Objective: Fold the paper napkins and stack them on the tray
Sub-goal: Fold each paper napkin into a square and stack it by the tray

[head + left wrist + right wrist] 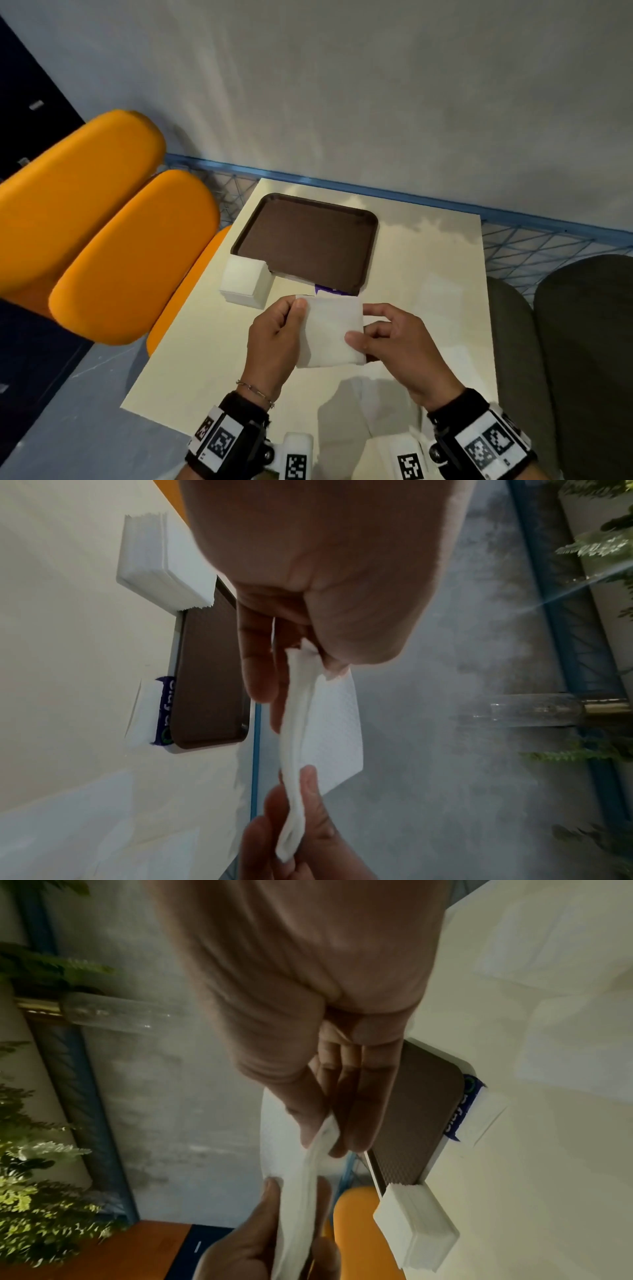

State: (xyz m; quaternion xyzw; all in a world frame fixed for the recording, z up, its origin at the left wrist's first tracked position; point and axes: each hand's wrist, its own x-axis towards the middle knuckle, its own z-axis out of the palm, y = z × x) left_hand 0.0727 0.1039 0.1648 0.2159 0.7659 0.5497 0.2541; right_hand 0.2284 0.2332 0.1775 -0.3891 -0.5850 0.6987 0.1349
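While held above table: napkin white, single sheet, raised over the near half of the tabletop, clear of the surface.
Left hand: thumb and curled fingers pinching the napkin's left edge near its upper corner; thumb tip on the near face, fingers behind.
Right hand: thumb on the near face at the right edge, fingers curled behind; pinching the sheet.
Left wrist view: napkin seen edge-on, more than one layer visible, stretched between the two pinches; layer count not readable.
Right wrist view: same sheet clamped between thumb and fingers; far end in the other hand.
Tray: brown, rectangular, rounded corners, lying flat on the far left part of the table, beyond the hands.
Napkin stack: white, square, just beside the tray's near-left corner; contact with the rim cannot be judged.
Packet: purple-blue wrapper, partly hidden behind the held napkin, at the tray's near edge; lettering unreadable.
Table: cream top.
Chairs: orange backs to the left of the table.
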